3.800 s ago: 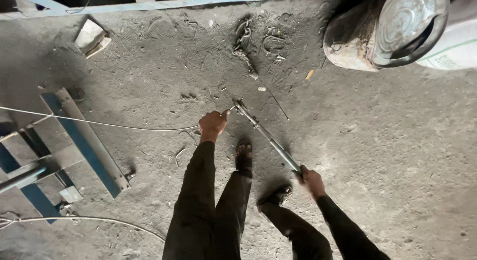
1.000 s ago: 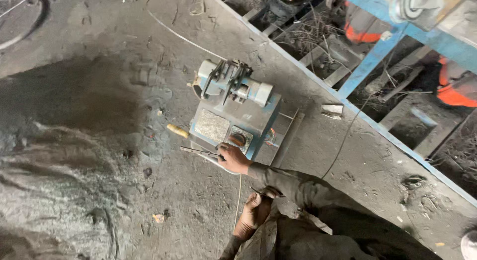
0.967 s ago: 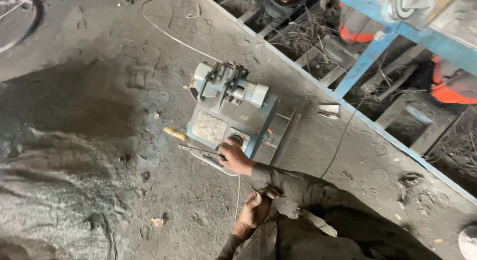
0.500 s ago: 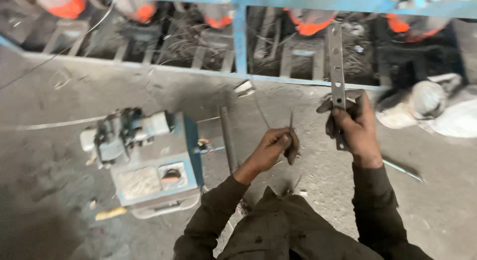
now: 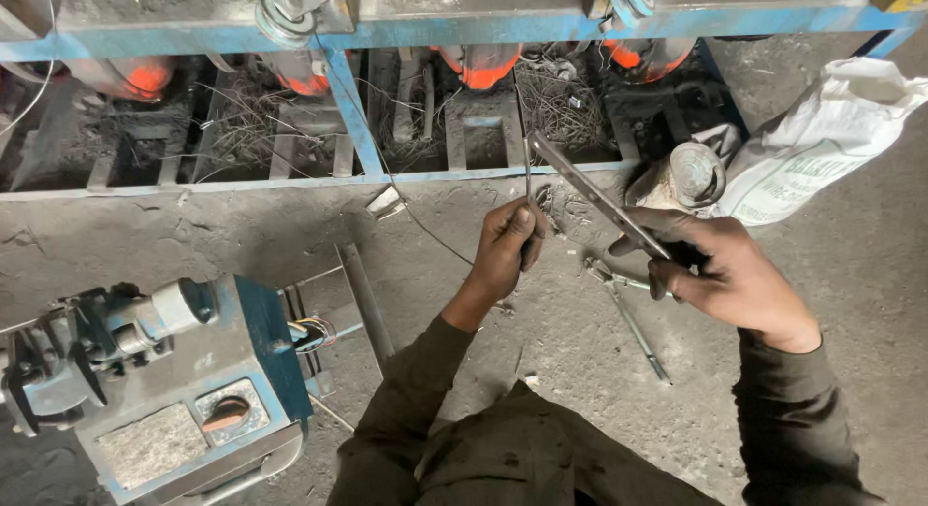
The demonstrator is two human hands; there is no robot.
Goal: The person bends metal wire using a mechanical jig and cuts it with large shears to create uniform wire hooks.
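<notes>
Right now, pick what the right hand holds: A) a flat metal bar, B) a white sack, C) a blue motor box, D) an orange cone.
A: the right hand grips a flat metal bar that slants up toward the blue frame, while the white sack lies apart on the floor behind it.

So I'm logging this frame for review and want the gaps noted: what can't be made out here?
Head view only:
- Lower end of the flat metal bar: hidden inside the right hand.
- Thin rod in the left hand: too thin to tell its tip or what it is; lower end covered by the fingers.
- Blue machine: cut off by the left and bottom edges.
- White sack: cut off by the right edge.
- Under the blue frame: dark, tangled wire, contents unclear.
</notes>
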